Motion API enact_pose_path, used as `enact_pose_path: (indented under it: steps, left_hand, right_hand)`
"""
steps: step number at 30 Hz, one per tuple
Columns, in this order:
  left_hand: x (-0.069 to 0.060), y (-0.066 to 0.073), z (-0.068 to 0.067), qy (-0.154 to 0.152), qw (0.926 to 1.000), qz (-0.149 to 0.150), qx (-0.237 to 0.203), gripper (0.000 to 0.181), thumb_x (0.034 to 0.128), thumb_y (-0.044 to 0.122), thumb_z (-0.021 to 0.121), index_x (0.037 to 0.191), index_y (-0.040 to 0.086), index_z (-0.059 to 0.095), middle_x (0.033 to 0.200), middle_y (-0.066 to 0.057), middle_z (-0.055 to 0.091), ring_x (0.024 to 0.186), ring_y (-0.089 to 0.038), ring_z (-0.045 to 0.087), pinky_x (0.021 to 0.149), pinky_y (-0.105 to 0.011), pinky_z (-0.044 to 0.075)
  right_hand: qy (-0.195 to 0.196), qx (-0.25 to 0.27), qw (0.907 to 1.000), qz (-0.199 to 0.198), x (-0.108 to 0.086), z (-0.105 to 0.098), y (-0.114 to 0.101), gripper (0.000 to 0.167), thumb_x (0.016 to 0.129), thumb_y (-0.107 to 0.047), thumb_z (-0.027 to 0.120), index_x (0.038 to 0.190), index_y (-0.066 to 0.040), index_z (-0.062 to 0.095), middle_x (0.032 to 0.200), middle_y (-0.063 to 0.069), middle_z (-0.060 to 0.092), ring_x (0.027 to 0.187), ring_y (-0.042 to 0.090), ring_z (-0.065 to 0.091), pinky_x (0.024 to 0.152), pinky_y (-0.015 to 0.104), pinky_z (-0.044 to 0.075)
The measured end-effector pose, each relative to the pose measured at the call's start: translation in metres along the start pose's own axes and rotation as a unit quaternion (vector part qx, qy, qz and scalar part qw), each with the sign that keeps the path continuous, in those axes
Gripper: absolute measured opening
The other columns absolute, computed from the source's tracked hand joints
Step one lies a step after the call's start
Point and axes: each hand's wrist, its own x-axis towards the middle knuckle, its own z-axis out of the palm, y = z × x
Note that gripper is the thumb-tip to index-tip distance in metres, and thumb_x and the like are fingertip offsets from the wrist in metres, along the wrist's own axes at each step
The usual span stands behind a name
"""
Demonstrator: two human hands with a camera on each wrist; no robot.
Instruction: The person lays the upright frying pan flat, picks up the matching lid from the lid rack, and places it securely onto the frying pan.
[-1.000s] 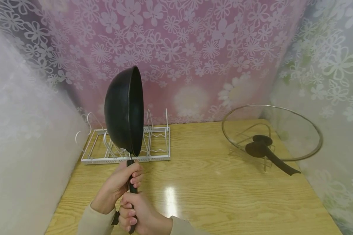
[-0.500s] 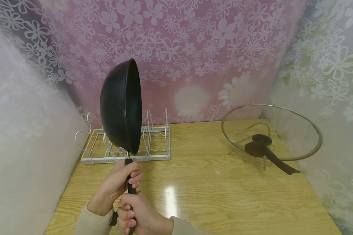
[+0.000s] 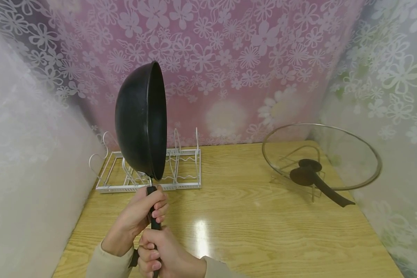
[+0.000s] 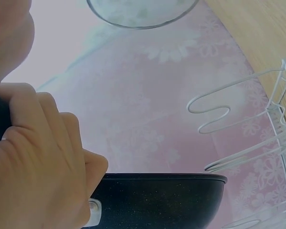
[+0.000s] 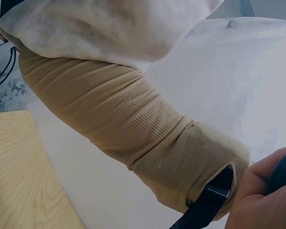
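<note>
So my left fingers [image 3: 160, 211] are clamped high on the wok's [image 3: 138, 119] handle [image 3: 155, 223], right fingers [image 3: 148, 255] clamped lower, probably because it's top-heavy tipped on edge at 11 o'clock, in front of the white wire rack [image 3: 187, 186].
</note>
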Motion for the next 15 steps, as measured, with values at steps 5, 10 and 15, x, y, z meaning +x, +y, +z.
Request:
enact_pose_path:
  steps: [5,10,15]
  left_hand:
    - [-0.0018,0.0029,0.0027,-0.01,0.9999,0.008,0.007,0.034,0.0992,0.004,0.043,0.068,0.014,0.039,0.057,0.008,0.04,0.048,-0.003,0.041,0.048,-0.017,0.042]
    - [-0.0037,0.0047,0.0051,-0.019,0.9996,0.019,0.012,0.033,0.0996,0.003,0.043,0.068,0.014,0.039,0.057,0.008,0.04,0.048,-0.002,0.041,0.048,-0.016,0.042]
    - [-0.0053,0.0062,0.0073,-0.018,0.9993,0.026,0.021,0.033,0.0989,0.003,0.044,0.068,0.013,0.039,0.057,0.008,0.04,0.047,-0.003,0.042,0.047,-0.017,0.043]
  right_hand:
    - [0.005,-0.009,0.9999,-0.002,-0.003,0.0031,-0.0018,0.029,0.081,-0.01,0.043,0.058,-0.019,0.028,0.044,-0.009,0.023,0.037,0.007,0.019,0.04,0.022,0.022]
    - [0.004,0.007,1.0,-0.004,-0.0064,0.0073,-0.0036,0.032,0.08,-0.009,0.045,0.055,-0.02,0.028,0.043,-0.01,0.024,0.035,0.006,0.018,0.039,0.021,0.018]
    - [-0.001,0.014,0.9998,-0.017,-0.0082,0.0093,-0.0035,0.033,0.08,-0.009,0.047,0.055,-0.018,0.028,0.042,-0.01,0.024,0.034,0.006,0.018,0.037,0.023,0.012]
